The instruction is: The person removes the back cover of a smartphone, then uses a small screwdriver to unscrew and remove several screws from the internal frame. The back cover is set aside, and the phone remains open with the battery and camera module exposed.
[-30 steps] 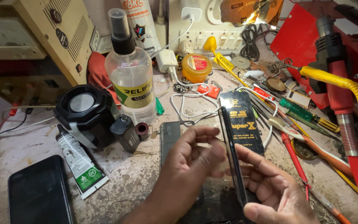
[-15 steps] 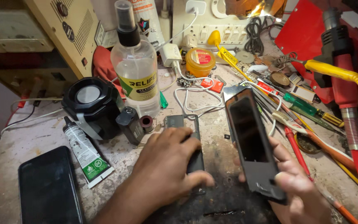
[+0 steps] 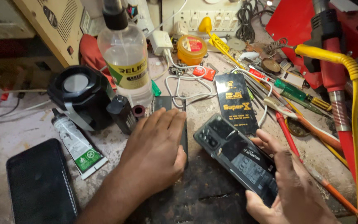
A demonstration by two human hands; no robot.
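Your left hand (image 3: 156,151) lies flat, fingers together, on a dark slab (image 3: 175,120) on the bench, and it covers most of that slab, so only the far end and a thin right edge show; what the piece is cannot be made out. Your right hand (image 3: 289,188) is partly cut off by the near edge of the picture, and its palm hides the near end of the phone back (image 3: 237,155).

That phone back is black and glossy, turned inner side up, with camera cut-outs at its far left corner and faint markings too small to tell. It rests tilted in your right hand, fingers closed round its near right end, the free end pointing far and left. It sits just right of your left hand, not touching it, near a black card (image 3: 233,101) lying farther away.
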